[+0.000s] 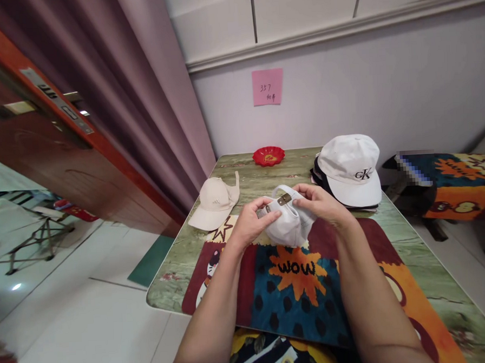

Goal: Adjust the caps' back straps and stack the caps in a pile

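Observation:
Between my two hands, above the patterned mat (297, 292), is a white cap (285, 228) with its back strap and metal buckle facing up. My left hand (255, 219) pinches the strap side near the buckle. On the other side, my right hand (314, 202) grips the cap's edge and strap. A beige cap (214, 202) with its strap sticking up lies left of my hands. At the right, a white cap with black letters (350, 170) tops a stack of darker caps.
A red scalloped dish (269, 156) sits at the back of the green table (166, 277). A pink note (267, 87) is on the wall. An open door (60, 120) and curtain stand at left; another patterned surface (462, 186) is at right.

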Available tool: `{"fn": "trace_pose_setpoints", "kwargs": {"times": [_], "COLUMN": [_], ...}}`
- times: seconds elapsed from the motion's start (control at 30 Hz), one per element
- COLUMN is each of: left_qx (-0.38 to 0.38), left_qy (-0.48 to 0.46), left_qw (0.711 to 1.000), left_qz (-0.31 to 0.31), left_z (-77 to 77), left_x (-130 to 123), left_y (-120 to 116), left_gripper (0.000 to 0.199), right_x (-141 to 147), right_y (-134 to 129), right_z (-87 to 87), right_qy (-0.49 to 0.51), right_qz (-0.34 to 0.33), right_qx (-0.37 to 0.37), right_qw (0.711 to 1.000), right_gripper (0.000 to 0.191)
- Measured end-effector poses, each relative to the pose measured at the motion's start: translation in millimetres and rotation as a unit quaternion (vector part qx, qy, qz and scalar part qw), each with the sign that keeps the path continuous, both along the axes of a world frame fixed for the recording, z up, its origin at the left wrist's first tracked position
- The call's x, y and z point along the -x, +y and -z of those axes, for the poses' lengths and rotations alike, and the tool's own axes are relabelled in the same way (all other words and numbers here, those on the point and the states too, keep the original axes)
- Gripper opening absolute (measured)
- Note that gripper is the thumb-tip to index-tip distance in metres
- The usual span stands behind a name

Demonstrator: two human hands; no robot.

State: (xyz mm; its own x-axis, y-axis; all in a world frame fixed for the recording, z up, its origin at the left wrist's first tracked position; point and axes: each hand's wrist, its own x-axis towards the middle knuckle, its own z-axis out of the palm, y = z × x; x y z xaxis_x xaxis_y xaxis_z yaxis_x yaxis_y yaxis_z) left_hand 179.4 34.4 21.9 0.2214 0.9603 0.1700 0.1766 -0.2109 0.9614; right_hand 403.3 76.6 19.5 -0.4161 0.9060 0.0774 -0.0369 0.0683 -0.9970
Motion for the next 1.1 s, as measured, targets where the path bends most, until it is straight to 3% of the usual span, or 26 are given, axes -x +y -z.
{"fn": "trace_pose_setpoints", "kwargs": {"times": [0.23,0.47,0.63,0.87,1.1], "left_qx": [-0.084,-0.071,-0.058,-0.062,-0.038], "left_qy": [0.001,-0.038,-0.090,-0.096,-0.092], "left_qw": [0.995,0.992,0.986,0.989,0.991], "left_qz": [-0.049,-0.101,-0.127,-0.089,-0.091], "left_z": [-5.8,1.5,7.5,7.0,10.9], "left_x": [-11.3,-9.9,-7.5,-8.0,-6.6], "left_y": [-2.6,2.9,7.0,4.5,5.4], "left_gripper": [0.021,0.010,0.021,0.030,0.008], "right_x": [-4.0,3.3,9.4,17.8,17.1], "right_y": [-9.3,-14.7,-16.7,-15.2,-12.5], "right_z": [-13.3,-22.3,-25.2,-22.3,-21.7], "right_qy": [0.041,0.068,0.055,0.055,0.096], "right_qz": [-0.042,-0.013,-0.003,0.015,0.059], "right_qx": [0.042,0.009,0.048,0.075,0.071], "right_qw": [0.997,0.998,0.997,0.996,0.991], "right_gripper": [0.033,0.029,0.031,0.028,0.022]}}
